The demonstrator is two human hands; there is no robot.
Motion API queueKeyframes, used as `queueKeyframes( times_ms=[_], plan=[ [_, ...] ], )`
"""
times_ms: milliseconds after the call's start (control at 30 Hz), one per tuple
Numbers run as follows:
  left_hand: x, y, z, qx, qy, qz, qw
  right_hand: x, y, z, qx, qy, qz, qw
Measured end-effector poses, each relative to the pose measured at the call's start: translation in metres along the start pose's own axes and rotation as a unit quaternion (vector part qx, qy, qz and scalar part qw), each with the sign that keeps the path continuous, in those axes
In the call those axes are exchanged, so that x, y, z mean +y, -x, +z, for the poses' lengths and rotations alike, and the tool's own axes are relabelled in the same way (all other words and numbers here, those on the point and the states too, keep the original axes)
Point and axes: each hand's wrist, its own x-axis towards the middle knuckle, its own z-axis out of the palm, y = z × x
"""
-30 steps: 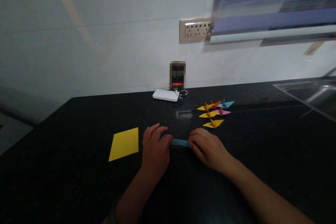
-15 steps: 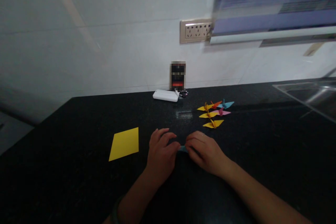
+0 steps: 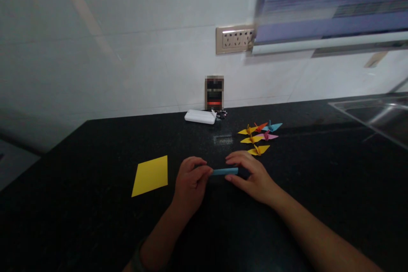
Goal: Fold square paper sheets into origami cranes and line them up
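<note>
A narrow folded strip of light blue paper (image 3: 225, 171) lies level between my two hands above the black counter. My left hand (image 3: 192, 180) pinches its left end between thumb and fingers. My right hand (image 3: 252, 178) is open around the right end, with the thumb below and the fingers above, spread apart; the thumb tip is close to the paper's lower edge, and whether it touches I cannot tell. To the left of my left hand lies a flat yellow paper sheet (image 3: 151, 177). Several folded paper cranes (image 3: 259, 150) in yellow, orange, blue and pink stand just beyond my right hand.
At the wall lies a white oblong device (image 3: 200, 116) with a dark beaded strap (image 3: 222, 114). A blurred-out dark box (image 3: 214, 93) leans behind it. A wall socket (image 3: 235, 39) is above, and a metal sink (image 3: 379, 114) edges the counter (image 3: 95, 221) at right.
My right hand has opened and its fingers have spread from the blue paper, so more of the strip shows. My left hand has shifted slightly left and closed in a pinch.
</note>
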Motion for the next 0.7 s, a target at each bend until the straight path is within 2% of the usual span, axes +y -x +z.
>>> queueKeyframes(
  times_ms=[100,200,267,333,400,467,567,700],
  plan=[
    [0.002,0.001,0.002,0.029,0.016,-0.069,0.997,-0.002,0.001,0.002,0.016,0.024,-0.036,0.999],
    [0.005,-0.001,0.001,0.070,0.071,-0.218,0.971,0.000,0.001,0.000,0.070,0.078,-0.059,0.993],
    [0.008,-0.003,0.001,0.011,0.169,-0.321,0.932,0.002,0.001,-0.001,0.082,0.103,-0.083,0.988],
    [0.012,-0.005,0.002,-0.091,0.284,-0.387,0.872,0.003,0.001,-0.001,0.069,0.116,-0.108,0.985],
    [0.015,-0.006,0.005,-0.155,0.374,-0.417,0.814,0.000,0.002,0.000,0.039,0.118,-0.136,0.983],
    [0.017,-0.005,0.007,-0.163,0.429,-0.436,0.774,-0.004,0.003,0.003,-0.005,0.115,-0.157,0.981],
    [0.017,-0.004,0.008,-0.145,0.487,-0.449,0.735,-0.013,0.004,0.007,-0.073,0.111,-0.172,0.976],
    [0.014,-0.003,0.008,-0.157,0.536,-0.437,0.705,-0.019,0.004,0.011,-0.135,0.087,-0.189,0.969]
  ],
)
